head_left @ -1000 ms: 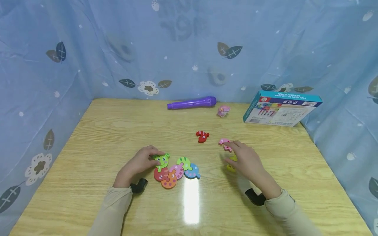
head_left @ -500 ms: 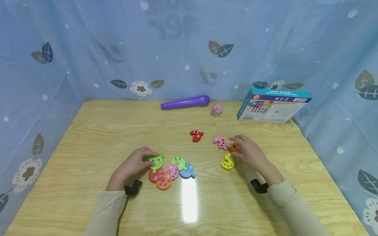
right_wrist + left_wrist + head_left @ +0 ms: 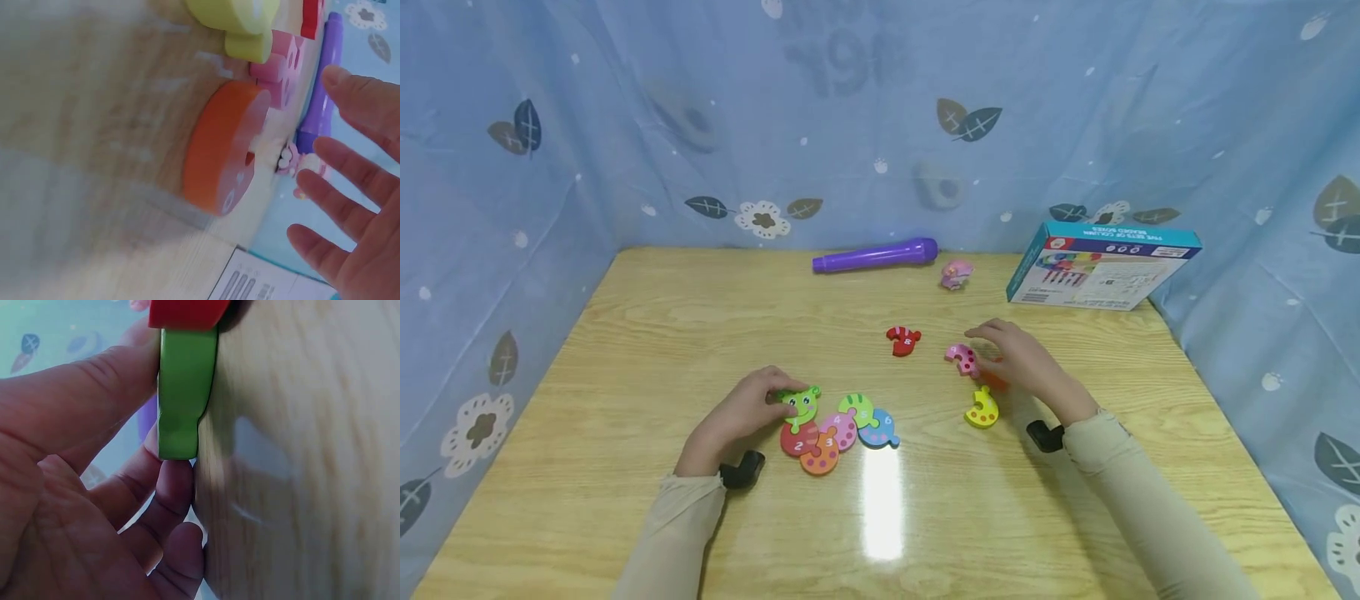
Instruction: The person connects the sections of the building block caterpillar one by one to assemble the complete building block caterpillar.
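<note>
My left hand (image 3: 743, 410) holds the green caterpillar-head puzzle piece (image 3: 800, 404) by its left side. In the left wrist view the thumb lies on the face of that green piece (image 3: 181, 394), with fingers at its far edge. Joined to it are the red 2 (image 3: 796, 440), orange 3 (image 3: 820, 460), pink 4 (image 3: 842, 432), green 5 (image 3: 854, 408) and blue 6 (image 3: 877, 432). My right hand (image 3: 1021, 357) hovers with spread fingers above an orange piece (image 3: 215, 150), touching nothing. Close by lie a pink 9 piece (image 3: 961, 357) and a yellow piece (image 3: 982, 410).
A red 8 piece (image 3: 902, 340) lies on the wooden table (image 3: 700, 308), beyond the joined row. Along the back are a purple toy microphone (image 3: 876, 255), a small pink figurine (image 3: 956, 274) and a leaning box (image 3: 1101, 267). Blue curtains surround the table.
My right hand has moved off the yellow and pink pieces to above the orange piece, then slightly up and away. My left hand stays on the green head. The view shifts slightly.
</note>
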Tool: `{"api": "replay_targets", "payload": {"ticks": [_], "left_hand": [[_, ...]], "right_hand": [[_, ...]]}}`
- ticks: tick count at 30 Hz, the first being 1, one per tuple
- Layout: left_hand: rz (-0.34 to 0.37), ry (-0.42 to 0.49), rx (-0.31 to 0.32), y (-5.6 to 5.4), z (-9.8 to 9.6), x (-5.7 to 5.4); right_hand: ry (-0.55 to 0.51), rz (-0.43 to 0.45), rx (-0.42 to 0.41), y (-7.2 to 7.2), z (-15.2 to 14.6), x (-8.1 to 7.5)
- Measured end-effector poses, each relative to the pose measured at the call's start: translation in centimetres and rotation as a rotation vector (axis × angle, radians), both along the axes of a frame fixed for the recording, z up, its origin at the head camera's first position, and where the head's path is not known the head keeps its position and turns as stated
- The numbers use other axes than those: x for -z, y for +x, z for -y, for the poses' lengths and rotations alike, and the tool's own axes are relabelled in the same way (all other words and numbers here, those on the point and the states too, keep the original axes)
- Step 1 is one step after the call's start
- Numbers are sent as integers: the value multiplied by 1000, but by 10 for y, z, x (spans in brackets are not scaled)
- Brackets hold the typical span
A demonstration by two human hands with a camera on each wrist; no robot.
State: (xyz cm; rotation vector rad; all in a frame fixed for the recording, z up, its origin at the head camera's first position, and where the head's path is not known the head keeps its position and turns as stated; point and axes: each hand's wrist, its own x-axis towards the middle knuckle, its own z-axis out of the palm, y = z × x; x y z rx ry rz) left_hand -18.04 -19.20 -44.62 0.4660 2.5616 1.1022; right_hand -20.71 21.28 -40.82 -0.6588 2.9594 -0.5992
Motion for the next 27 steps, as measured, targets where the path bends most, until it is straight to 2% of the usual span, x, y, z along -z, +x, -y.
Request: {"api": "replay_targets", "payload": {"ticks": [7,15,18,21,27], "left_hand": [[7,11,0,0,-1,-1],[-7,6,-2,-2,1,1],[-3,8,-3,-2,1,2],[5,8,-6,-2,1,2],[11,16,-12,0,0,0]], "right_hand": [[9,34,-57,-17,12,1],[53,37,-76,-17,18,1],[53,43,-73,-9,14,0],[69,30,-61,6,8,0],[197,33,7,42,2,6]]}}
